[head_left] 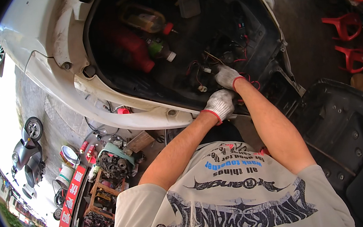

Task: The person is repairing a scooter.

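Both my hands wear white knit gloves with red cuffs, over the rear part of a scooter's open black storage compartment (172,80). My right hand (227,77) is closed at a bundle of thin wires (214,57), its fingertips pinched on them. Just nearer to me, my left hand (219,103) is curled at the compartment's edge; its fingers point down and what they hold is hidden. A white plug connector (207,70) and a pale round connector (202,88) lie loose to the left of my right hand. Red wires (246,53) run along the right side.
Inside the compartment lie a bottle of yellowish liquid (145,18), a red container (135,50) and a small green bottle (161,50). White body panels (112,114) surround it. The black seat (349,150) stands at right. Red plastic stools (352,58) and a parts rack (104,189) are beyond.
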Demonstrator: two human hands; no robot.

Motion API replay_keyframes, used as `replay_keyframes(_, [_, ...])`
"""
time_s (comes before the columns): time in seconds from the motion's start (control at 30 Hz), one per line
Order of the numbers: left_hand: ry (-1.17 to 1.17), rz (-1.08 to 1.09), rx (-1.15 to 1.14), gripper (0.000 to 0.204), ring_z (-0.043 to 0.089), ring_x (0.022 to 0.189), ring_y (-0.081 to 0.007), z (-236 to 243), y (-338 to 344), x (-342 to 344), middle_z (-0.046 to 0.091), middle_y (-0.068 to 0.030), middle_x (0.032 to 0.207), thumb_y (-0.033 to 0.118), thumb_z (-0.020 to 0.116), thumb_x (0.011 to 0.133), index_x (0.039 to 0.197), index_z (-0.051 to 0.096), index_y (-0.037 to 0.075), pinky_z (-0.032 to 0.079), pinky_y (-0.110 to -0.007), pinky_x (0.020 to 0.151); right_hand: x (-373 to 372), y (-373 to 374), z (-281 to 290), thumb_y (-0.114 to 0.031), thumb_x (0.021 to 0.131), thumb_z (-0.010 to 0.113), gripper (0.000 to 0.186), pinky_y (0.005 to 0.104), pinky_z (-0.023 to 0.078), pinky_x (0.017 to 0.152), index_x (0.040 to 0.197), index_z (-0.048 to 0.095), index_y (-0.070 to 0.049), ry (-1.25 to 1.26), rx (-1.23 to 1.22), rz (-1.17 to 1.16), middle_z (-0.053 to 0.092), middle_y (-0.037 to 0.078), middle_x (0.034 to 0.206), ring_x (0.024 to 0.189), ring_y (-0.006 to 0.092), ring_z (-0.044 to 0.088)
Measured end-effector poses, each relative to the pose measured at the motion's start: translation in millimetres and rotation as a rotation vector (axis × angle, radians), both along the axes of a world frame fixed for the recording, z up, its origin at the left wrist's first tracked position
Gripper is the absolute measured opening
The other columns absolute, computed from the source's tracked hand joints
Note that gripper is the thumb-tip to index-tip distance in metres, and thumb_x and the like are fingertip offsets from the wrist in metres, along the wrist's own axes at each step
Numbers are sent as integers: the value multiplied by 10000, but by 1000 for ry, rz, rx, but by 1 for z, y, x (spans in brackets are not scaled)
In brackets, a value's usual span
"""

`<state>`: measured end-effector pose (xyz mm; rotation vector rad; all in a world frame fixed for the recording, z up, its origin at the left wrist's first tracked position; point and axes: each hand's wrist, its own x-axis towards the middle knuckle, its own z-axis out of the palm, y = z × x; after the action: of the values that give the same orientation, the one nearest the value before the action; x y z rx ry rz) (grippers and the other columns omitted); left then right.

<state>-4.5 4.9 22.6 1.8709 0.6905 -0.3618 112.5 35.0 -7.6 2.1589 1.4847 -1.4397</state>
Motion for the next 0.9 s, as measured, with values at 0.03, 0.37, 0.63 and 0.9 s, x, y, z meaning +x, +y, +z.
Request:
replay_keyframes(0.03, [-13,16,4,267,623,966,-312,0,0,-1,662,-139,1032,209,519,853,1063,655,115,498,-419,846,0,-1,2,-107,811,430,347,404,442,946,1083,624,-13,-29,19,60,604,229,1131,1094,354,564])
replay_keyframes(0.37, [52,-36,-26,277,619,969,-318,12,9,3,662,-132,1036,202,524,841,1071,657,125,496,-423,852,11,-12,-7,-226,855,516,372,388,395,1008,1181,590,-64,-41,6,-62,553,210,1245,1182,344,502])
replay_keyframes(0.63, [30,1,-2,277,614,988,-322,11,6,2,655,-144,1042,175,513,832,1059,662,118,495,-420,862,8,-6,23,-254,866,528,398,385,389,1020,1240,558,-122,-73,22,-112,568,182,1235,1181,327,508])
replay_keyframes(0.9, [71,-22,-29,285,609,1003,-325,14,9,2,651,-147,1054,160,517,822,1065,660,119,494,-415,868,2,-6,21,-235,863,551,391,402,416,984,1238,551,-127,-107,111,-109,589,184,1189,1131,352,533])
